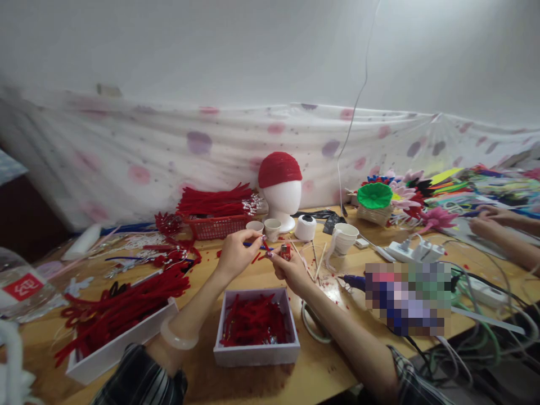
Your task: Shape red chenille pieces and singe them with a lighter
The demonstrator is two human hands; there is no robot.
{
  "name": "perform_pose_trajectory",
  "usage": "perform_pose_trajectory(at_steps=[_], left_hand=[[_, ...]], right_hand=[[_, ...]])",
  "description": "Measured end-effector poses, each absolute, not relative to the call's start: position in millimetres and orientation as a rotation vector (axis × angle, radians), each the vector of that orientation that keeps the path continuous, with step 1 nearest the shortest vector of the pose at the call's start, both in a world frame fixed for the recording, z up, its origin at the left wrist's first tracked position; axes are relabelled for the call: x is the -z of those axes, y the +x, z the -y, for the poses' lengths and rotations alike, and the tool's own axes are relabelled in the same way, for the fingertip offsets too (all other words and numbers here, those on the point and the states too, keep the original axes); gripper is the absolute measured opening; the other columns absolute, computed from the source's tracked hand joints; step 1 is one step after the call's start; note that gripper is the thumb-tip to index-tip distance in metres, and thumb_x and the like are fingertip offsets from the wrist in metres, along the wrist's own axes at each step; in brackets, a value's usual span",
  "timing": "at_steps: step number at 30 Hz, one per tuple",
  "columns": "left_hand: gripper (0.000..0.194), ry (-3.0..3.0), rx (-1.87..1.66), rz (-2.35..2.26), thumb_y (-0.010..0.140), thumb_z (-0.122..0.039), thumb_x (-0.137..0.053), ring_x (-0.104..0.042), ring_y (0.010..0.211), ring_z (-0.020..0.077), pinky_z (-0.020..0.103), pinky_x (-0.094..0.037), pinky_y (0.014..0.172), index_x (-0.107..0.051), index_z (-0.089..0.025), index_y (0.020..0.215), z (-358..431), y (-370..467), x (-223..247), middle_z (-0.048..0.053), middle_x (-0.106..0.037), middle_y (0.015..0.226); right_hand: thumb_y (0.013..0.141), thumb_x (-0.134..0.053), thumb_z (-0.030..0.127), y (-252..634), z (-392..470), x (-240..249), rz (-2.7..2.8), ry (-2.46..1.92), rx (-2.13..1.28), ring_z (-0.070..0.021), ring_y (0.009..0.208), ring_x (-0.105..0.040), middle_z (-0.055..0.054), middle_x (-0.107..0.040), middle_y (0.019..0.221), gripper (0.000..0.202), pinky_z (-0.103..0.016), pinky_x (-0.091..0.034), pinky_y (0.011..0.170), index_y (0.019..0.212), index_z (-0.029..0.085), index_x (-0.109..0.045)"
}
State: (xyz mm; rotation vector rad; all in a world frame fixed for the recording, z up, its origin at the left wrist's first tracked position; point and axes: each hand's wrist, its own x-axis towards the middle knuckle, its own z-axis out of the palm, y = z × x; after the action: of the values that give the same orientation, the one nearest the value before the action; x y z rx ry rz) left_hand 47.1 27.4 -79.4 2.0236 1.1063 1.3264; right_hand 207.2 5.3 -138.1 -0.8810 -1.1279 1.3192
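Note:
My left hand point(239, 254) is raised above the table, its thumb and fingers pinched on one end of a short red fuzzy strip point(265, 245). Close on its right, my right hand point(291, 269) pinches the strip's other end, and a red lighter point(286, 251) sits within its curled fingers. Below both hands stands a white box point(257, 355) holding short red pieces point(255, 320). Behind them is a white foam head point(282, 199) with a red cap point(280, 169).
Long red stems fill a white tray point(122, 354) at left. Behind stand a red basket point(219, 228), paper cups point(346, 236) and a thread spool point(305, 228). Power strips point(415, 251) and cables lie at right, near another person's hands point(495, 222).

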Motion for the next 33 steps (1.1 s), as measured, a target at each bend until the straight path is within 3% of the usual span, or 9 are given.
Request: perform_pose_trajectory(at_steps=[4, 7, 12, 17, 33], left_hand=[[0.02, 2.025, -1.427, -1.083, 0.084, -0.033, -0.06, -0.068, 0.08, 0.0197, 0.03, -0.051, 0.077, -0.073, -0.019, 0.078, -30.6, 40.1, 73.9, 0.005, -0.076, 0.084], [0.016, 2.097, -1.575, -1.077, 0.083, -0.031, -0.063, -0.065, 0.091, 0.0207, 0.034, -0.048, 0.089, -0.073, -0.021, 0.076, -30.7, 36.4, 70.1, 0.005, -0.074, 0.088], [0.009, 2.134, -1.622, -1.246, 0.082, -0.029, -0.069, -0.057, 0.107, 0.0242, 0.042, -0.039, 0.102, -0.076, -0.026, 0.078, -22.1, 40.3, 69.1, 0.003, -0.073, 0.099], [0.008, 2.107, -1.618, -1.275, 0.082, -0.028, -0.071, -0.054, 0.11, 0.0261, 0.045, -0.036, 0.104, -0.077, -0.027, 0.077, -15.9, 45.0, 68.1, 0.004, -0.072, 0.101], [0.007, 2.087, -1.631, -1.281, 0.081, -0.026, -0.072, -0.054, 0.11, 0.0265, 0.046, -0.037, 0.102, -0.078, -0.028, 0.077, -16.7, 46.3, 68.6, 0.004, -0.072, 0.1]], right_hand=[[0.071, -0.055, 0.072, 210.3, -5.5, 135.9, 0.989, -0.882, -1.622, -0.0045, 0.037, -0.007, 0.012, -0.021, 0.04, 0.053, -0.021, -0.006, 0.037, 0.062, 0.021, -0.048], [0.079, -0.041, 0.066, 212.2, -7.0, 136.1, 0.944, -0.937, -1.691, -0.0055, 0.037, -0.005, 0.011, -0.018, 0.038, 0.05, -0.021, -0.005, 0.037, 0.055, 0.023, -0.039], [0.076, -0.042, 0.054, 211.7, -8.0, 136.2, 0.946, -0.967, -1.702, -0.006, 0.038, -0.005, 0.011, -0.021, 0.039, 0.037, -0.02, -0.006, 0.037, 0.057, 0.022, -0.04], [0.073, -0.044, 0.05, 207.2, -5.9, 138.3, 0.989, -0.998, -1.696, -0.0058, 0.037, -0.007, 0.01, -0.022, 0.039, 0.033, -0.021, -0.006, 0.038, 0.056, 0.022, -0.04], [0.071, -0.046, 0.054, 207.7, -5.4, 139.8, 1.043, -0.978, -1.631, -0.006, 0.036, -0.009, 0.011, -0.024, 0.038, 0.034, -0.022, -0.005, 0.038, 0.061, 0.022, -0.045]])
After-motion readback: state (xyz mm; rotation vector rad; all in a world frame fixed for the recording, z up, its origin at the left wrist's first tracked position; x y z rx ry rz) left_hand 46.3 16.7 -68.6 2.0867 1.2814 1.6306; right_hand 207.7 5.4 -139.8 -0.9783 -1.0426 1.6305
